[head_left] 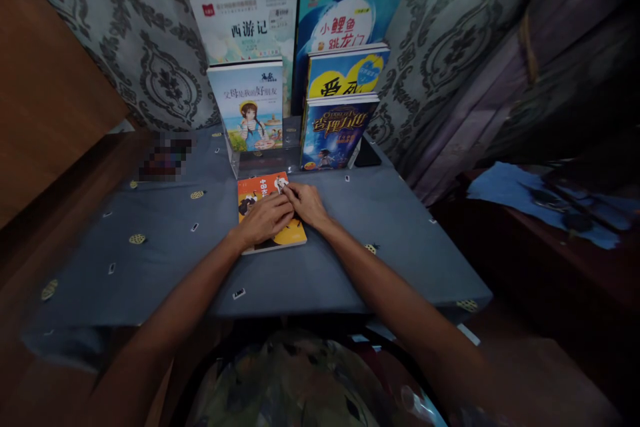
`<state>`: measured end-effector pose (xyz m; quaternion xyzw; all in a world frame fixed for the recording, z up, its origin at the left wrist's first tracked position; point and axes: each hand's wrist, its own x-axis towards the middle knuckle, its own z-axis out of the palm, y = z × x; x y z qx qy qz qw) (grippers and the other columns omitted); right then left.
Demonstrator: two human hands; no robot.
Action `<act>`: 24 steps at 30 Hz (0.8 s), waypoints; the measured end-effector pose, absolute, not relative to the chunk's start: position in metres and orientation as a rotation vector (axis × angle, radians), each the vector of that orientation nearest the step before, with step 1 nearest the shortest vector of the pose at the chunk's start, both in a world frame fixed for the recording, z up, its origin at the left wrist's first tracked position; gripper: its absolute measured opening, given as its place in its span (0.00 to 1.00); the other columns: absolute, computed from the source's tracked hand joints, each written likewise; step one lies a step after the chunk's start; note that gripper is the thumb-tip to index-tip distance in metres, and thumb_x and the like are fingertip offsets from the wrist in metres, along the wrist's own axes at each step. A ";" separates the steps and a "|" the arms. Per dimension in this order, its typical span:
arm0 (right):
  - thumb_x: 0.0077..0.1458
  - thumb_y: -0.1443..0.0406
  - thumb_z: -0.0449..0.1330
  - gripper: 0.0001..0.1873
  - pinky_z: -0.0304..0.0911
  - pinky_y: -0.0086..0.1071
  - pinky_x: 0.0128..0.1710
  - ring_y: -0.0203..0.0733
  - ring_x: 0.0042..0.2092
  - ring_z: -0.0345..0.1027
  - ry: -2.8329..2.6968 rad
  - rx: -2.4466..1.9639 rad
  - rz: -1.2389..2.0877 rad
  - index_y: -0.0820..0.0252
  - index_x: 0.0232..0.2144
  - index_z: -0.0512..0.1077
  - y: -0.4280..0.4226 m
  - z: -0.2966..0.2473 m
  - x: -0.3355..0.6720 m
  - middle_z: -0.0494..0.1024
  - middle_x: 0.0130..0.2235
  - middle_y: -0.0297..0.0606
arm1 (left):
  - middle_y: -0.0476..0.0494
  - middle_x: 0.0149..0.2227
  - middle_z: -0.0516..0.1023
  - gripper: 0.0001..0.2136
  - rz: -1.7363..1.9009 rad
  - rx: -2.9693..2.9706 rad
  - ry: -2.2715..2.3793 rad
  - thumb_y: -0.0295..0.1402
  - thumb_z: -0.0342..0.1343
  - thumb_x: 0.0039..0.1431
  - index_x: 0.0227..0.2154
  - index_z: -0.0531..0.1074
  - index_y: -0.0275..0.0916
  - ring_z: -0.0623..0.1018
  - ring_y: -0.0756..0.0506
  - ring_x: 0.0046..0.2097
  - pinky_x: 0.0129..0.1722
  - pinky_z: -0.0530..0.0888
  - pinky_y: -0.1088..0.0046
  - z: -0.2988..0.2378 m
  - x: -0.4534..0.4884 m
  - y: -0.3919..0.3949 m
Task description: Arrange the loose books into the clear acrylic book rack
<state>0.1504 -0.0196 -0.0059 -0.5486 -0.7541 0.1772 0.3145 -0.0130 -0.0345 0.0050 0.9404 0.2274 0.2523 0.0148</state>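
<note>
The orange book [251, 195] lies flat on the bench [165, 260] in front of the standing books [249, 107], the left hand [265, 220] rests open and flat on it, and the right hand [309, 203] touches its top right corner with bent fingers, but I cannot tell if it grips.

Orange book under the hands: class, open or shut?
Shut. The orange book lies flat on the grey cloth, cover up, no inner pages showing. The left hand rests on it; the right hand touches its edge.
</note>
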 end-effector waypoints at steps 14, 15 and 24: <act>0.66 0.62 0.49 0.17 0.56 0.31 0.35 0.42 0.34 0.72 -1.978 -1.442 0.471 0.59 0.34 0.77 -0.020 -0.006 0.151 0.81 0.33 0.40 | 0.42 0.35 0.76 0.14 0.805 2.971 0.694 0.31 0.45 0.69 0.33 0.74 0.36 0.74 0.44 0.41 0.44 0.74 0.64 0.005 -0.013 -0.034; 0.66 0.62 0.49 0.17 0.56 0.31 0.35 0.42 0.34 0.72 -1.978 -1.442 0.471 0.59 0.34 0.77 -0.020 -0.006 0.151 0.81 0.33 0.40 | 0.42 0.35 0.76 0.14 0.804 2.974 0.695 0.31 0.45 0.69 0.33 0.74 0.36 0.74 0.44 0.40 0.44 0.74 0.64 0.005 -0.013 -0.034; 0.66 0.62 0.49 0.17 0.56 0.30 0.35 0.41 0.34 0.71 -1.965 -1.406 0.485 0.59 0.34 0.77 -0.020 -0.008 0.151 0.81 0.33 0.38 | 0.42 0.35 0.75 0.13 0.797 2.974 0.697 0.30 0.45 0.69 0.34 0.74 0.36 0.74 0.45 0.41 0.44 0.74 0.65 0.006 -0.014 -0.034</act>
